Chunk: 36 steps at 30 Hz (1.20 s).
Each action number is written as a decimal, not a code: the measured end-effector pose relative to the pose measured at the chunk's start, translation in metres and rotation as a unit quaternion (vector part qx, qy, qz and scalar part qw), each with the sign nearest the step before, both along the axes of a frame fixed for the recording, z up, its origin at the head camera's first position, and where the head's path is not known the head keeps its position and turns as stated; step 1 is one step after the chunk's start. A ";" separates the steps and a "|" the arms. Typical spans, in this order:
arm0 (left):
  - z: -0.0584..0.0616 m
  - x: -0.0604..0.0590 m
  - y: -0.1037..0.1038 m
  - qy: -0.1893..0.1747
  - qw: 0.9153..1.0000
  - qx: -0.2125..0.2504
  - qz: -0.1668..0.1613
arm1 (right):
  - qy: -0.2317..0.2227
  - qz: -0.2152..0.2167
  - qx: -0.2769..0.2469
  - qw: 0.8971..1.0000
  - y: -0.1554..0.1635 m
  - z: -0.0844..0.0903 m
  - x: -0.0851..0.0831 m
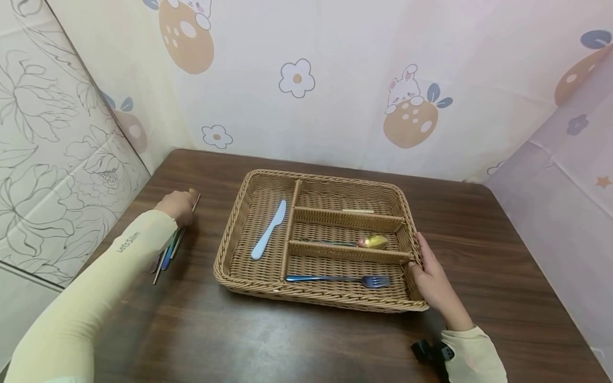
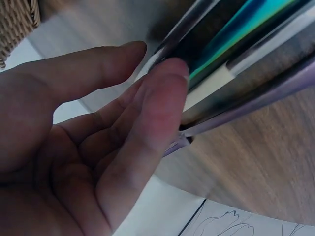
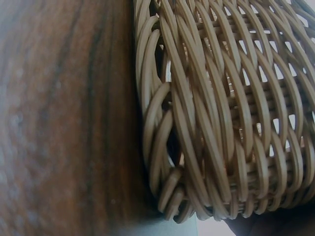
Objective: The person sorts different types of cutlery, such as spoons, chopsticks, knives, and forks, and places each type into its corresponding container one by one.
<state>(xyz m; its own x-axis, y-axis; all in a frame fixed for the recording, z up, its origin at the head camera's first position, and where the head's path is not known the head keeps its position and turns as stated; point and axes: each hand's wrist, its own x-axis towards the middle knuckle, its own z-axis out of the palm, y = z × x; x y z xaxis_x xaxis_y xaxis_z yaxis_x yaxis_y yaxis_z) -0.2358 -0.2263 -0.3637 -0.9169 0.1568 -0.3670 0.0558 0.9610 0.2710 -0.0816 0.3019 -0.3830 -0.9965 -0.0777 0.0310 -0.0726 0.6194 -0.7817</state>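
Cutlery (image 1: 166,259) lies in a loose bunch left of the wicker basket (image 1: 330,299), not touching it. The long way of the bunch slants much like the basket's left side. The left hand (image 1: 178,206) is right at it, much nearer than the other; its thumb and fingers are spread apart. On the basket's right side, the right hand (image 1: 433,282) grips the rim.

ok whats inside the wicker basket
A pale-blue knife, a blue fork, a gold-bowled spoon and, furthest back, a pale slim piece. Dividers partly cover the last two; anything low behind them is hidden.
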 end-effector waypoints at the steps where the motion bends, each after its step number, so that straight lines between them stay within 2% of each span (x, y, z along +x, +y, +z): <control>1: -0.001 0.000 0.000 0.006 1.000 0.003 0.001 | 0.001 0.001 -0.002 1.000 0.000 0.000 0.000; 13: -0.007 0.002 -0.002 0.027 0.999 0.041 0.012 | 0.005 0.003 -0.004 1.000 0.001 0.000 -0.001; 19: -0.005 0.004 -0.005 0.017 0.998 0.052 0.006 | -0.005 0.000 0.007 1.000 0.000 -0.001 0.000; 22: 0.001 0.003 -0.004 0.027 0.998 0.059 -0.004 | -0.004 -0.002 0.010 1.000 0.001 -0.001 0.000; 26: 0.012 0.001 -0.001 0.053 0.997 0.046 -0.021 | -0.006 -0.005 0.011 1.000 0.001 -0.001 0.000; 30: 0.028 -0.002 0.009 0.089 0.996 0.021 -0.021 | -0.007 -0.005 0.011 1.000 0.001 0.000 0.001; 36: 0.047 -0.004 0.028 0.130 0.991 0.021 -0.028 | -0.009 -0.006 0.014 1.000 0.000 0.001 0.000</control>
